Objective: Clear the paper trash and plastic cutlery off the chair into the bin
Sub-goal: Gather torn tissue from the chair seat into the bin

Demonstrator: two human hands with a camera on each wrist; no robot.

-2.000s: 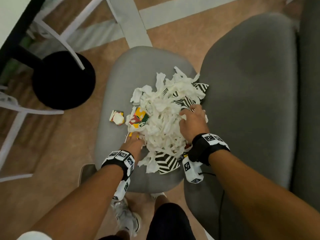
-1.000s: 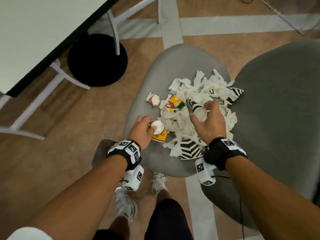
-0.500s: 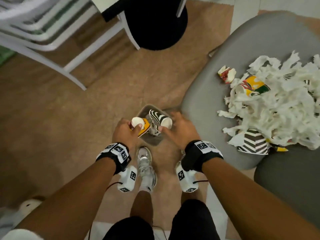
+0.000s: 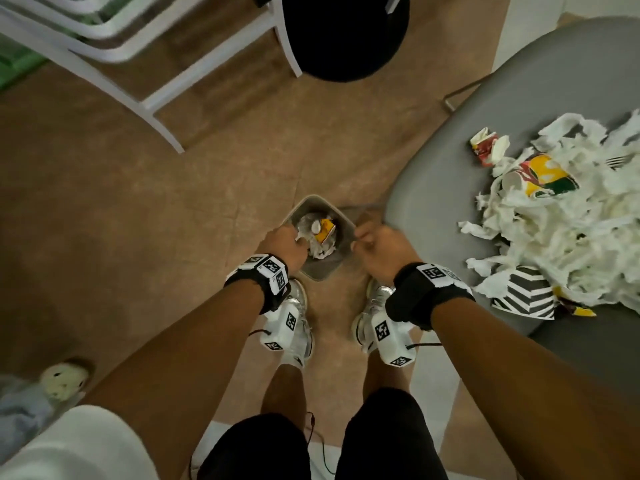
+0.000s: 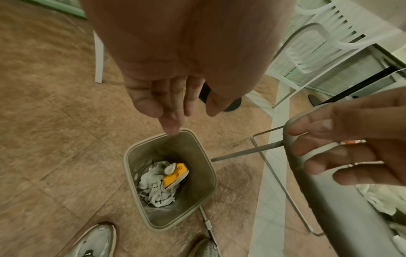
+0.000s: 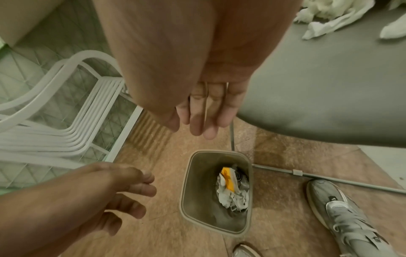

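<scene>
Hands, two of them, hung over one small bin (image 4: 313, 270) on the brown floor (image 4: 138, 220), each grip loose and holding nothing. The left hand (image 4: 284, 245) had its fingers (image 5: 173, 120) hanging straight down above the bin's rim. The right hand (image 4: 381, 252) was just beside the bin's other side, its fingers (image 6: 198, 120) relaxed and slightly spread.

One yellow paper cup (image 5: 175, 174) lay inside the bin on a wad of crumpled white paper (image 5: 153, 187). The right wrist view showed a striped piece tucked behind the cup, which the left wrist view did not show. Only the head view showed what remained on the one grey chair (image 4: 450, 161) to the right: a large heap of torn white paper (image 4: 561, 237), one colourful cup (image 4: 543, 176) near its top, one small red and white scrap (image 4: 485, 150) lying apart on the seat, and one black and white striped piece (image 4: 526, 296) at the heap's near edge. Plastic cutlery could not be made out in the heap.

Two grey sneakers (image 4: 298, 327) stood just behind the bin. Thin metal chair legs (image 5: 246, 152) ran along the floor beside the bin. White plastic chairs (image 6: 54, 107) were stacked well off to the left, and one round black base (image 4: 346, 36) sat on the floor beyond the bin. Each forearm blocked much of its own wrist view.
</scene>
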